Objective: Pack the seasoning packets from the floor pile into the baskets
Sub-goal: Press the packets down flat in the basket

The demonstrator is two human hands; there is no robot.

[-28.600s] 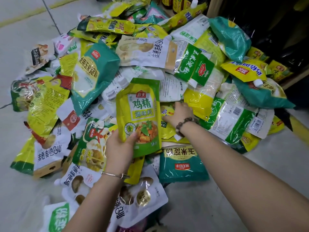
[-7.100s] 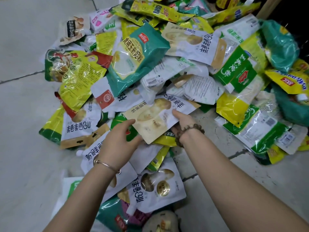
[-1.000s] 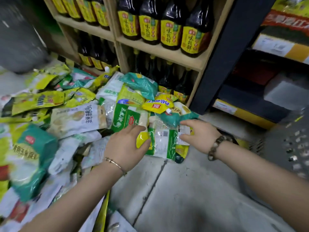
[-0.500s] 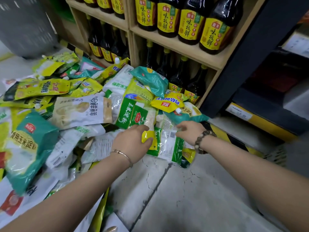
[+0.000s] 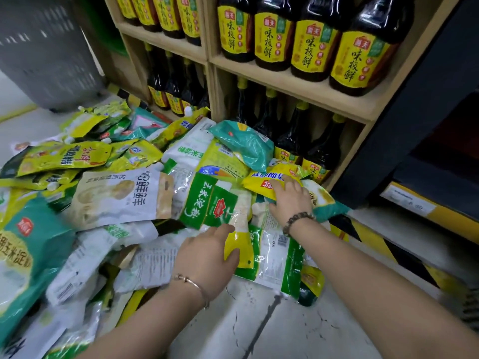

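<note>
Packets [image 5: 116, 193] are lying in a loose pile on the floor [image 5: 259, 332], in front of the shelf [image 5: 285, 84] and spreading out to the left of it. Some of them are leaning against its lowest level. I am watching both hands working at the edge of the pile that is nearest to the shelf.

The left hand [image 5: 207, 257] is gripping a clear packet [image 5: 239, 244] with a yellow bottom. The thumb is lying on top and the fingers are curling round its lower edge. This packet is resting on a green and white one, just in front of the shelf.

The right hand [image 5: 290, 200] is resting palm down on a yellow pouch [image 5: 259, 183], closer to the shelf, with the fingers spread and nearly straight. It is holding nothing.

Dark bottles [image 5: 311, 47] with yellow labels are standing in rows on the shelf. A grey basket [image 5: 44, 53] is standing to the left of the shelf, behind the pile. It is looking blurred, so I am not able to tell what is inside it.
</note>
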